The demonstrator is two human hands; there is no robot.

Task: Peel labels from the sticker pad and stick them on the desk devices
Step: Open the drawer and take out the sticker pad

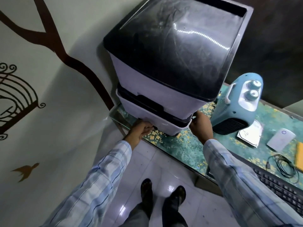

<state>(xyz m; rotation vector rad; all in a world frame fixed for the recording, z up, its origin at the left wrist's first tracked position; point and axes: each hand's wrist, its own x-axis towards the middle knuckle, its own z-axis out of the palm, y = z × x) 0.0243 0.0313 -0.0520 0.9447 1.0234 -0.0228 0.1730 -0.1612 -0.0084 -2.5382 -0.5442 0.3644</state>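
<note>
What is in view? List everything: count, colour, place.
printer: 1, white with dark lid, desk's left end
desk: 1, green-yellow patterned, along wall
fan heater: 1, light blue, right of printer
hard drive: 1, silver, before heater
portable drive: 1, white, beside hard drive
cable: 1, black, coiled by keyboard
keyboard: 1, black, desk's near edge
pad: 1, yellow, right frame edge
wall decals: 3, brown and black, left wall
shoes: 2, dark, white floor
left hand: 1, grips printer's base front
right hand: 1, grips printer's right corner

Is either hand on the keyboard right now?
No, the left hand and the right hand both grip the bottom edge of the printer, while the keyboard lies untouched further right on the desk.
</note>
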